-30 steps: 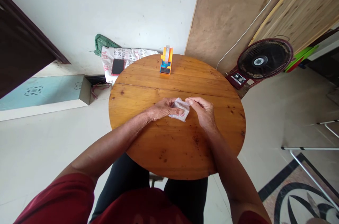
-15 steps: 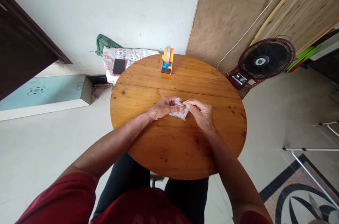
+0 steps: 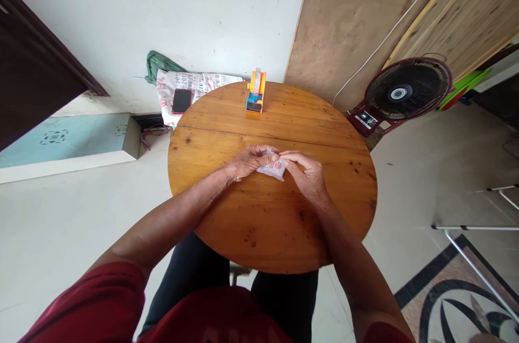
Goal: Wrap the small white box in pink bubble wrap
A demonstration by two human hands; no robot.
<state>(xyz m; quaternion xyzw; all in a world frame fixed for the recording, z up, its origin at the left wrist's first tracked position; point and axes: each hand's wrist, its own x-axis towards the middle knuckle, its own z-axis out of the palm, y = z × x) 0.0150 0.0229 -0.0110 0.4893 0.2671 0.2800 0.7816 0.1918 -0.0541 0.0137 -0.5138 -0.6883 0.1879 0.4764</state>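
Over the middle of a round wooden table [image 3: 243,218], a small clear plastic bag [image 3: 272,170] with red printing is between my two hands. My left hand [image 3: 251,162] grips it from the left, thumb across the top. Closed in a pinch, my right hand [image 3: 306,170] has thumb and fingers at the bag's upper right edge. What the bag contains, I cannot make out. Farther back on the table stands an orange and blue tape dispenser [image 3: 255,93], touched by neither hand.
A dark phone [image 3: 182,101] lies on a printed white sack [image 3: 211,82] beyond the table's left back edge, by the white wall. To the right stands a dark red fan [image 3: 399,93]. A metal rack [image 3: 478,228] is on the floor at far right.
My left thumb has shifted up along the bag, so more of the red print shows. Both hands still hold it at nearly the same spot.
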